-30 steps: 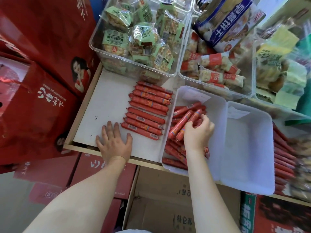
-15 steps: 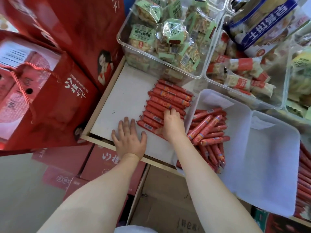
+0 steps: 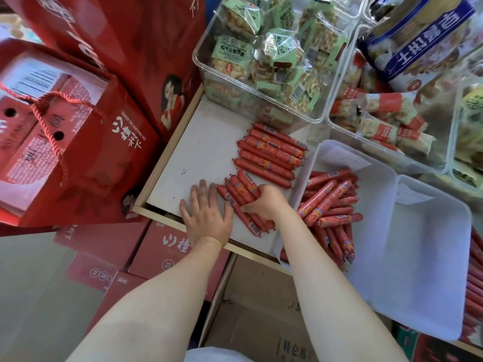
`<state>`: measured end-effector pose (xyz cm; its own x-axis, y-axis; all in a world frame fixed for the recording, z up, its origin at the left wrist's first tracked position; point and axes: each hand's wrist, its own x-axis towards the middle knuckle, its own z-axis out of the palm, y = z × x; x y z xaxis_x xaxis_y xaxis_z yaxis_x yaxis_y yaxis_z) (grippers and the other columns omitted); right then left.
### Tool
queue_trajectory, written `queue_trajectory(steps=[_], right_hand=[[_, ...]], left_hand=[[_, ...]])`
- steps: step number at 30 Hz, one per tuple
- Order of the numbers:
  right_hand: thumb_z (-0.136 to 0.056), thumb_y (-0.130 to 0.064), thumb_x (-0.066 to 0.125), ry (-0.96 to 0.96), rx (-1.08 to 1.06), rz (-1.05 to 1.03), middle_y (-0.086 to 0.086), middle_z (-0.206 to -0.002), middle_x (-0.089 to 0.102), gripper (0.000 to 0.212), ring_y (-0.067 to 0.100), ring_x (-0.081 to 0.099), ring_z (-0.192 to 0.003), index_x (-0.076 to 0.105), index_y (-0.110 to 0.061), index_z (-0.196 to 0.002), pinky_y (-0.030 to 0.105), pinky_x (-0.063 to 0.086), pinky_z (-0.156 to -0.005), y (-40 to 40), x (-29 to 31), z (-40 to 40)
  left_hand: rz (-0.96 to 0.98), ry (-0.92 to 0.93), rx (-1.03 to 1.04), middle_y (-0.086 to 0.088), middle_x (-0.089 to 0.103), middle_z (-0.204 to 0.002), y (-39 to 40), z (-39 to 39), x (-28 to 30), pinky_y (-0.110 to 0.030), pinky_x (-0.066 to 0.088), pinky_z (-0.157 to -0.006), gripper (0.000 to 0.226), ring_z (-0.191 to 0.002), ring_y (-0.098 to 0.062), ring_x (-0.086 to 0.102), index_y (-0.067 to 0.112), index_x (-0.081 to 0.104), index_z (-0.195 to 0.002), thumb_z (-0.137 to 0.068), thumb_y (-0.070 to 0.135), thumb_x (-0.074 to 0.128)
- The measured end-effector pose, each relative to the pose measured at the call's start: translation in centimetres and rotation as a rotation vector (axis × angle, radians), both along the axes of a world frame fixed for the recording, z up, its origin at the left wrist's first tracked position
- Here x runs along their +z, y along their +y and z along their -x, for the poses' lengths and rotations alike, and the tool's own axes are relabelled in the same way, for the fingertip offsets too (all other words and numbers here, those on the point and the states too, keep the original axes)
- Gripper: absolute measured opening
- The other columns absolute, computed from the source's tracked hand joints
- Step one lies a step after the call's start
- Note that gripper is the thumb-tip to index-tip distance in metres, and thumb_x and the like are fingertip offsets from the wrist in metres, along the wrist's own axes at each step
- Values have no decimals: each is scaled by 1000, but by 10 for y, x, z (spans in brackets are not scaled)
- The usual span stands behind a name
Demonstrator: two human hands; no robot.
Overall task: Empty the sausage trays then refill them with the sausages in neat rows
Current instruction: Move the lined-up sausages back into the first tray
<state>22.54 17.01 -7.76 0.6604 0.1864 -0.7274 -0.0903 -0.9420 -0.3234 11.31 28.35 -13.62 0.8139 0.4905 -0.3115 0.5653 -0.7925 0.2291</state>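
Since earlier frame, right hand [image 3: 264, 202] had gathered nearest sausages [image 3: 241, 195] on shelf tray [image 3: 206, 150], gripping bundle askew; left hand [image 3: 206, 215] flat, fingers spread. Risk: skewed bundle nudging upper row [image 3: 269, 155], rolling out of line.

A row of sausages [image 3: 269, 155] lies on the shelf board [image 3: 206, 150], with a clear bin [image 3: 264, 56] of packets behind it. Right of the row sits a tray [image 3: 379, 184] holding loose sausages [image 3: 332, 207]. Left of the board stand gift boxes [image 3: 78, 142]; cartons [image 3: 167, 254] sit below its front edge.
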Motion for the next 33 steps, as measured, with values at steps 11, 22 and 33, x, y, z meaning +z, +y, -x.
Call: queue_trajectory(steps=[11, 22, 33], right_hand=[[-75, -19, 75, 44, -323, -251, 9, -67, 66, 18, 16, 59, -48, 67, -5, -83, 23, 44, -42, 0, 19, 12], [-74, -6, 79, -271, -624, -505, 4, -89, 73, 31, 14, 67, -76, 66, -16, -100, 34, 56, -76, -115, 94, 48], [-81, -17, 76, -257, -232, -12, 4, -111, 71, 33, 23, 63, -106, 72, -20, -114, 23, 43, -83, -173, 57, 68]], left_hand=[[10, -32, 17, 0, 18, -166, -1, 1, 1, -53, 9, -121, 75, -152, -22, 12, 24, 29, -156, -94, 57, 2], [14, 29, -75, -5, -1, -168, -1, 7, 1, -47, 1, -124, 70, -154, -24, -4, 19, 10, -160, -101, 57, 15], [25, 93, -173, -12, -14, -165, -24, 31, 7, -47, -10, -122, 82, -152, -24, -17, 7, -7, -158, -99, 62, 8]])
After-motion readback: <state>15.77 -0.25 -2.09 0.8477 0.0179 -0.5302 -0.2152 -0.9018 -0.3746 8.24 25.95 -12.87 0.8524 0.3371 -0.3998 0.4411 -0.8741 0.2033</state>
